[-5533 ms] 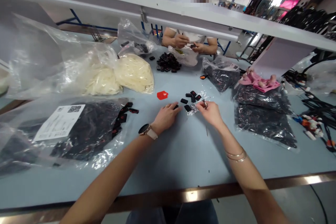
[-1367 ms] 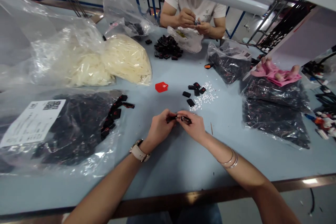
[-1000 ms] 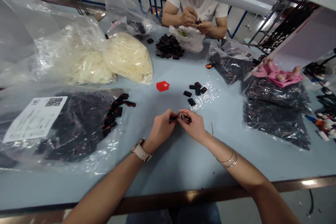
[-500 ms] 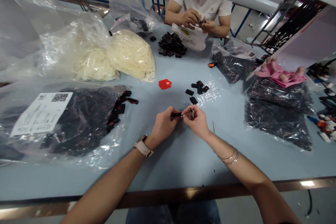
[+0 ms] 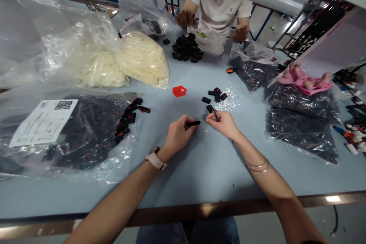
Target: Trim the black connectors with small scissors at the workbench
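Note:
My left hand [image 5: 181,131] pinches a small black plastic piece [image 5: 195,123], whose end sticks out past the fingertips. Closed on a slim metallic tool [image 5: 217,114], my right hand [image 5: 224,124] is apart from the left one. The tool's kind is too small to tell. Just beyond its fingers lies a black block [image 5: 210,109]. Several more black blocks [image 5: 217,97], some with a red mark, lie near a scatter of tiny white pieces [image 5: 231,101]. A red plate [image 5: 179,91] holding a few white bits sits ahead of my left hand.
At left lies a labelled bag of black parts [image 5: 85,133], with loose parts at its mouth; behind it is a bag of cream pieces [image 5: 143,59]. Bags of black parts [image 5: 300,129] under pink gloves [image 5: 307,80] stand right. A co-worker [image 5: 220,7] sits opposite behind a black heap [image 5: 187,47].
My right hand has moved right and slightly away from my left hand, toward the black blocks. My left hand keeps its piece. The co-worker's hands have moved apart.

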`<state>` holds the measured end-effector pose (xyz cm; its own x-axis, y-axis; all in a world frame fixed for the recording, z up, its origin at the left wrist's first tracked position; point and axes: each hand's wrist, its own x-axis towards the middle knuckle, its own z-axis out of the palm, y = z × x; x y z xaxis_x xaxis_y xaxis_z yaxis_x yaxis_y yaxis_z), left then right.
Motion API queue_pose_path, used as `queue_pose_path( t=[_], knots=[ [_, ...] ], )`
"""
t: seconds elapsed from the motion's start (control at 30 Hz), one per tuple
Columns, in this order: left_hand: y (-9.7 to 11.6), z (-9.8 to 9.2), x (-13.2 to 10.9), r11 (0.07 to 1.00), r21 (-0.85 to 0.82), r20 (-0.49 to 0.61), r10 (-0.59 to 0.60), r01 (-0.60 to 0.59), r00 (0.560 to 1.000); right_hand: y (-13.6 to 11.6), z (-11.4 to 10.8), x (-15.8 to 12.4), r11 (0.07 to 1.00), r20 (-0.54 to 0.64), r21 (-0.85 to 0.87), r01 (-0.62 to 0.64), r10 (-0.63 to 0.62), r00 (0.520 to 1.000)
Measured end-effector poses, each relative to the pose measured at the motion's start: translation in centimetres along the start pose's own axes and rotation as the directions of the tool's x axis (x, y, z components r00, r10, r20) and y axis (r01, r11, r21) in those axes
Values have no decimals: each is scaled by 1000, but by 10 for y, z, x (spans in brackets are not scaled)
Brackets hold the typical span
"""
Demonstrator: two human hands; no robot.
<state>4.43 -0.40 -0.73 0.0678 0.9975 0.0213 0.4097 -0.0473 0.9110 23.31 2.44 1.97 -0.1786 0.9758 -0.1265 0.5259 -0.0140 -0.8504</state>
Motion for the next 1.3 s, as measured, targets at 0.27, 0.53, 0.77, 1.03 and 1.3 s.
queue_pose_path(
  t=[0.27, 0.53, 0.77, 1.03, 1.3],
  knots=[
    [-1, 1, 1, 1000, 3, 1, -20, 20, 1000, -15, -10, -7, 873, 323, -457, 169, -14, 946],
    [1, 0, 0, 999, 47, 3, 8, -9, 1000, -12, 3, -6, 952, 237, -267, 149, -85, 968],
    [1, 0, 0, 1000, 10, 7, 3, -3, 1000, -8, -9, -1, 883, 270, -425, 200, -88, 959],
    [0, 0, 0, 1000, 22, 14, -7, 7, 1000, -11, 5, -3, 854, 213, -485, 190, -95, 972],
    [-3, 1, 1, 1000, 26, 14, 7, -7, 1000, -11, 9, -5, 982, 189, -181, 60, -25, 982]
  ],
)
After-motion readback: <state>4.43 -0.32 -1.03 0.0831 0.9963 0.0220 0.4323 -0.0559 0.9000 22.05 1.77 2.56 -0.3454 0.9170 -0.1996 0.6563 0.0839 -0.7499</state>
